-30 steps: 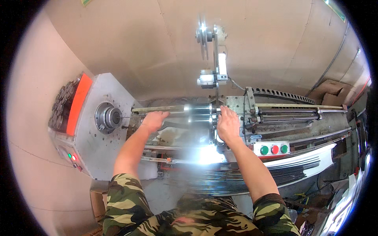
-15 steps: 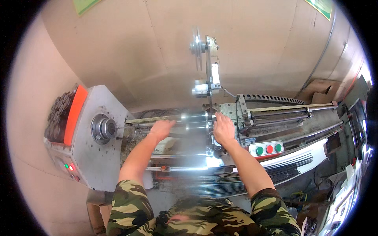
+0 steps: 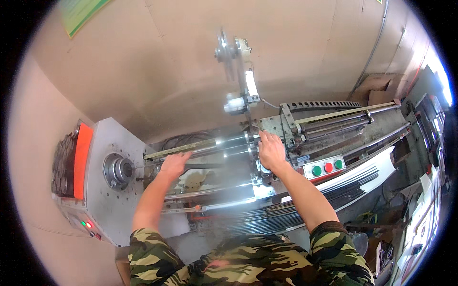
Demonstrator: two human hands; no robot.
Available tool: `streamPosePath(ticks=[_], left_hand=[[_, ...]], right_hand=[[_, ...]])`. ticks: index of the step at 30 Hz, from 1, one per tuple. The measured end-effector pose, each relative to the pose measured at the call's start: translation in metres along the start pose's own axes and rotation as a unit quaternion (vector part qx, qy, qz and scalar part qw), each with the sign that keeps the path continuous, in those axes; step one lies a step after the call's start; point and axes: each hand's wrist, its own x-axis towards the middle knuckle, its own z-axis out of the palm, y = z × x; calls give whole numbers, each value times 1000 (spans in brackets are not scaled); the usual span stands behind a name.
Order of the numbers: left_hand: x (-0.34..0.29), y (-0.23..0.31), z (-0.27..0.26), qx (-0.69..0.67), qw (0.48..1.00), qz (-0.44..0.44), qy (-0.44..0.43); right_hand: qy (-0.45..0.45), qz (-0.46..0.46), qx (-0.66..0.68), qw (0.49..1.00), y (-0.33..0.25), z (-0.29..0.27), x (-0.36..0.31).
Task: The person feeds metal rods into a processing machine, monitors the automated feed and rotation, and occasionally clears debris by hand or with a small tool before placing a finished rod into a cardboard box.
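- Machine bed (image 3: pixel 193 179): stained surface; metal rails (image 3: pixel 205 191) run lengthwise along it.
- Drilled plate (image 3: pixel 271 125): set across the bed's middle.
- White sheet (image 3: pixel 385 164): along the near side; carries thin dark rods (image 3: pixel 350 186), closely side by side.

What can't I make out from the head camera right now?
Head view:
Left hand: underside contact, hidden by the hand itself.
Right hand: palm side, hidden by its back.
Black rods: left ends, blurred by haze.
Upper-left green poster: cut off by the top edge.
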Motion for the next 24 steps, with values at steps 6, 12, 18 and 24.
streamPosePath(ticks=[6, 12, 18, 24], left_hand=[[2, 0, -4, 2, 999, -11, -38], [20, 23, -2, -1, 1000, 12, -14], [38, 44, 1, -12, 1000, 19, -21], [56, 66, 7, -22, 999, 38, -11]], right_hand=[[4, 15, 3, 1000, -1, -2, 1], [-11, 26, -29, 999, 6, 5, 1], [-4, 34, -25, 999, 4, 5, 1], [-5, 30, 1, 1000, -8, -10, 0]])
